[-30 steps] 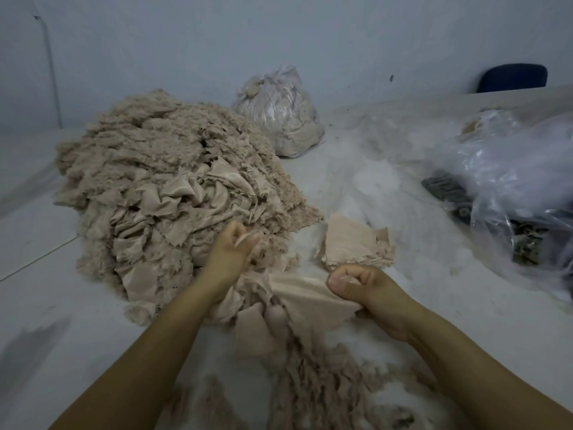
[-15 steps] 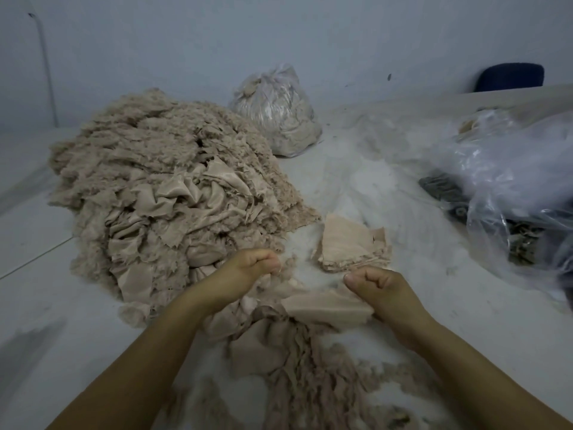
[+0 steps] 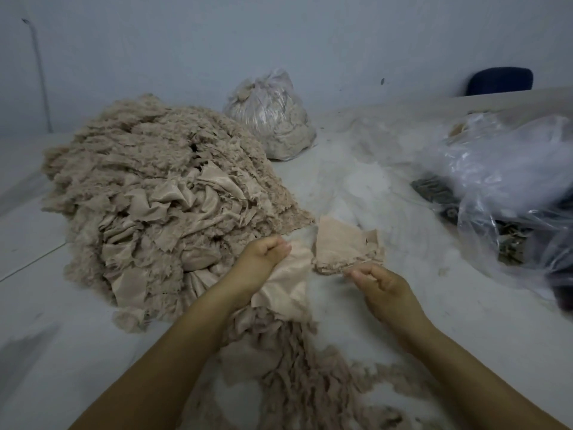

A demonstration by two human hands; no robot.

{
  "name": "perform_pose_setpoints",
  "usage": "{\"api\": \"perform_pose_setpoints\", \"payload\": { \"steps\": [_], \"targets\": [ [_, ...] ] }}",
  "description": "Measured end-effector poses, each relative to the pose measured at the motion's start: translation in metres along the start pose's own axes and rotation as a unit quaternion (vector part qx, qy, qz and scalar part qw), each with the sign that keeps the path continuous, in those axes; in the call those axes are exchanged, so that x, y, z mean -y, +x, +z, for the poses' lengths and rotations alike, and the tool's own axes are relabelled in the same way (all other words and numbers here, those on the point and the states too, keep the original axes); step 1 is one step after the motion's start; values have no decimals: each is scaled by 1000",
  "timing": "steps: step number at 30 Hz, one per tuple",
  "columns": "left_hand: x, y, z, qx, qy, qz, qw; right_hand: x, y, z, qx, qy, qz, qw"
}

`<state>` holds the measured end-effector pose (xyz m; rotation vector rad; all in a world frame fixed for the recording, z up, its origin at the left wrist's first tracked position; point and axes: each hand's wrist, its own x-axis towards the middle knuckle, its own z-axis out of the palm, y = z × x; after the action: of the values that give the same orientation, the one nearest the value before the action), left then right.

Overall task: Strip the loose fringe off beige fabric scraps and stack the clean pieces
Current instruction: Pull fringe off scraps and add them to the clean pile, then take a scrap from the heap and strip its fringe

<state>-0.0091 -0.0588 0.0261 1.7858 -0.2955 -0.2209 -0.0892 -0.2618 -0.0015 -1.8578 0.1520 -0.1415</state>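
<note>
My left hand (image 3: 263, 259) grips the top edge of a beige fabric scrap (image 3: 288, 293), which hangs down from it over the table. My right hand (image 3: 381, 287) is a short way to the right with its fingers curled, apart from the scrap, and no cloth shows in it. Its fingertips are just below the small stack of clean beige pieces (image 3: 344, 246). Stripped fringe (image 3: 297, 380) lies in a loose pile between my forearms. A big heap of frayed beige scraps (image 3: 155, 206) fills the table's left side.
A tied plastic bag of beige scraps (image 3: 273, 119) stands at the back against the wall. Crumpled clear plastic bags (image 3: 511, 187) with dark contents lie at the right. A dark blue chair back (image 3: 499, 80) shows behind the table's far right edge.
My right hand has let go of the scrap and moved right, toward the clean stack. My left hand moved right and forward, and the scrap now hangs from it alone.
</note>
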Motion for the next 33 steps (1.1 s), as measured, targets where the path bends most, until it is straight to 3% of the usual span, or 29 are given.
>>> {"api": "perform_pose_setpoints", "payload": {
  "steps": [3, 6, 9, 11, 14, 16, 17, 19, 22, 24, 27, 33],
  "targets": [
    [-5, -1, 4, 57, -16, 25, 998, 4, -7, 3, 144, -24, 4, 989],
    [-14, 0, 20, 91, -65, 21, 993, 8, -2, 17, 182, 58, 8, 982],
    [-15, 10, 21, -45, -19, 29, 998, 5, -5, 27, 240, 90, 33, 966],
    [-19, 19, 11, -143, -70, -12, 987, -7, -11, 27, 260, 66, 39, 963],
    [-20, 26, -5, -155, -82, -15, 984, -12, -17, 20, 302, 20, 56, 951],
    [-19, 24, -4, -73, -10, 20, 997, -4, -8, 14, 247, -61, 29, 967],
    [-19, 22, 0, -19, 24, 36, 999, 3, -2, 14, 182, -77, 22, 980],
    [-17, 18, 11, 63, 83, 57, 993, 14, 9, 14, 61, -41, 15, 997],
    [-18, 12, 23, 119, 80, 73, 987, 21, 18, 20, 30, 33, -3, 999],
    [-18, 8, 18, 130, 40, 35, 990, 16, 22, 22, 11, 105, 3, 994],
    [-9, 2, 3, 220, 39, -37, 974, 14, 27, 18, -47, 149, 15, 988],
    [22, -8, -24, 140, 14, -73, 987, 19, 34, -9, -140, 232, 33, 962]
  ]
}}
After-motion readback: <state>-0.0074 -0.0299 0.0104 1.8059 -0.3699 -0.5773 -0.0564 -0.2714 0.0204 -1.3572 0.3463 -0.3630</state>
